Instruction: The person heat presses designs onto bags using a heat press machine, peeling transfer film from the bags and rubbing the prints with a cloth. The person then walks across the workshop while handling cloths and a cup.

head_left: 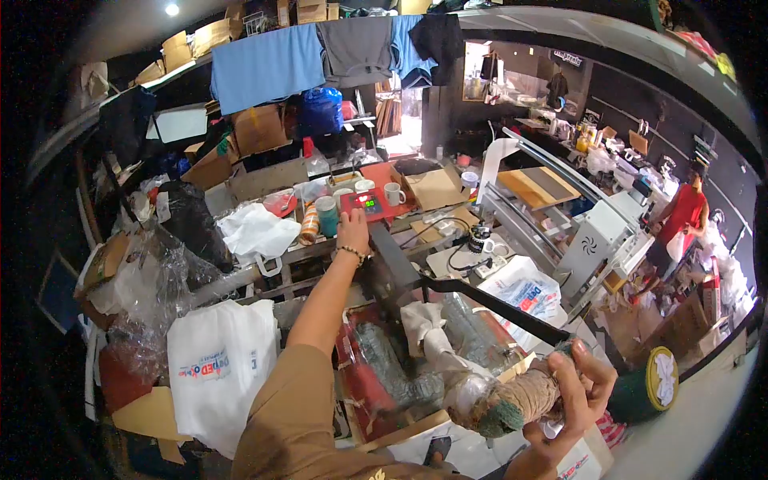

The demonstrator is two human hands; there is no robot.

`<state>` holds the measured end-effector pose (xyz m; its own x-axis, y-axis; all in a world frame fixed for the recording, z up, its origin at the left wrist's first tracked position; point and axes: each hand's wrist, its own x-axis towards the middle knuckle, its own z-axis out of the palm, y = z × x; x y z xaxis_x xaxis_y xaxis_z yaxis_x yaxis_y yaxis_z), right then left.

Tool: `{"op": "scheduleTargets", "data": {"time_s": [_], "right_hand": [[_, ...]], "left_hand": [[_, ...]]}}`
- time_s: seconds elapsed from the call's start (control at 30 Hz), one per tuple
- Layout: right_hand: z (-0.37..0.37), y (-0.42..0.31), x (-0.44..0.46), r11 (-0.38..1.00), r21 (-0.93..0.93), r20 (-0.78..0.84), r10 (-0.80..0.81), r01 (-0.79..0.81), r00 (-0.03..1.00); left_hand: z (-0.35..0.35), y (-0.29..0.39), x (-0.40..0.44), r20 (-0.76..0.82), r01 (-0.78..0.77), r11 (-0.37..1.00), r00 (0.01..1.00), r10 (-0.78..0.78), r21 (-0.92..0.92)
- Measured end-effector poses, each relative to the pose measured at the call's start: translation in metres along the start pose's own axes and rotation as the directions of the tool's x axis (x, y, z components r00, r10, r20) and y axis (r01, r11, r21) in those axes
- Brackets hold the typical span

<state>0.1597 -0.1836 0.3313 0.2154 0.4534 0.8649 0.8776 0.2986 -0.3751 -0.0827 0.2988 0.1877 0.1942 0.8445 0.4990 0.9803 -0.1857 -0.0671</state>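
Note:
My left hand (pixel 352 233) reaches forward, its fingers at the near left edge of a red control box (pixel 373 205) with a lit display; it holds nothing that I can see. At the lower right, my right hand (pixel 578 390) is curled round a handle wrapped in brown cord (pixel 524 398), with green wrapping at its ends. A black lever (pixel 500 302) runs from the press arm (pixel 394 258) to that handle. Beneath the arm lie clear plastic-wrapped parts (pixel 384 364) over a red base. White printed bags (pixel 214 372) are stacked to the left.
More printed bags (pixel 524 294) lie right of the press, near a large white machine (pixel 596 240). Mugs (pixel 394 194) stand behind the control box. Shirts (pixel 268 68) hang overhead. A person in red (pixel 684 214) stands at the far right, beside cardboard. A green bin (pixel 650 390) is nearby.

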Motion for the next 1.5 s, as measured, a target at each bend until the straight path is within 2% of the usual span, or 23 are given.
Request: {"op": "scheduleTargets", "data": {"time_s": [0.03, 0.17, 0.23, 0.33, 0.37, 0.5, 0.57, 0.7, 0.87, 1.0, 1.07, 1.17, 1.27, 1.4, 1.5], "right_hand": [[0.0, -0.001, 0.0, 1.0, -0.008, -0.002, 0.0, 0.0, 1.0], [-0.001, 0.001, 0.0, 1.0, 0.006, 0.016, -0.004, 0.004, 1.0], [0.0, 0.0, 0.0, 1.0, 0.008, 0.012, 0.004, -0.004, 1.0], [-0.002, -0.001, 0.002, 1.0, 0.028, 0.021, 0.012, -0.013, 1.0], [-0.004, -0.001, 0.003, 0.999, 0.046, 0.041, 0.018, -0.02, 0.999], [0.0, -0.004, 0.004, 0.998, 0.013, 0.021, 0.06, -0.06, 0.998], [0.001, -0.003, 0.007, 0.997, 0.071, 0.025, 0.03, -0.032, 0.999], [0.003, -0.009, 0.013, 0.998, 0.068, 0.018, 0.005, -0.006, 1.0], [0.003, -0.005, 0.007, 0.992, 0.104, 0.018, 0.064, -0.065, 0.998], [0.002, -0.006, 0.008, 0.996, 0.078, 0.008, 0.04, -0.04, 0.999], [0.002, -0.007, 0.008, 0.996, 0.084, 0.017, 0.035, -0.036, 0.999], [0.002, -0.004, 0.005, 0.993, 0.099, 0.014, 0.056, -0.058, 0.998], [-0.001, -0.002, 0.004, 0.996, 0.07, 0.031, 0.046, -0.048, 0.998], [0.003, 0.002, 0.001, 0.99, 0.116, 0.016, 0.073, -0.075, 0.997], [0.001, 0.002, 0.003, 0.996, 0.086, 0.016, 0.016, -0.018, 1.0]], "left_hand": [[0.002, -0.003, 0.0, -0.046, 0.008, 0.999, 0.999, -0.01, -0.044], [-0.018, -0.005, 0.0, -0.055, 0.004, 0.998, 0.998, -0.007, -0.061], [-0.007, -0.012, 0.005, -0.143, -0.096, 0.991, 0.984, 0.109, 0.097], [0.0, -0.011, 0.016, -0.068, -0.103, 0.982, 0.991, 0.115, 0.161], [0.001, -0.011, 0.017, -0.028, -0.093, 0.991, 0.995, 0.096, 0.1], [0.011, -0.017, 0.005, -0.08, -0.084, 0.996, 0.993, 0.087, 0.031], [-0.013, -0.014, -0.004, 0.03, -0.069, 0.998, 0.997, 0.069, -0.006], [-0.006, -0.015, 0.001, 0.075, -0.041, 0.997, 0.996, 0.046, -0.062], [-0.019, -0.011, 0.008, 0.155, -0.04, 0.993, 0.986, 0.056, -0.109], [0.001, -0.004, 0.021, 0.128, -0.053, 0.993, 0.99, 0.067, -0.104], [0.022, -0.003, 0.028, 0.05, -0.017, 0.998, 0.999, 0.02, -0.063], [0.028, -0.003, 0.028, 0.058, -0.004, 0.999, 0.998, 0.006, -0.033], [0.008, -0.006, 0.013, 0.013, -0.028, 0.993, 0.999, 0.03, -0.116], [-0.003, -0.004, 0.005, 0.009, -0.027, 0.995, 1.0, 0.028, -0.097], [-0.013, 0.0, 0.0, 0.054, -0.02, 0.996, 0.998, 0.025, -0.092]]}}
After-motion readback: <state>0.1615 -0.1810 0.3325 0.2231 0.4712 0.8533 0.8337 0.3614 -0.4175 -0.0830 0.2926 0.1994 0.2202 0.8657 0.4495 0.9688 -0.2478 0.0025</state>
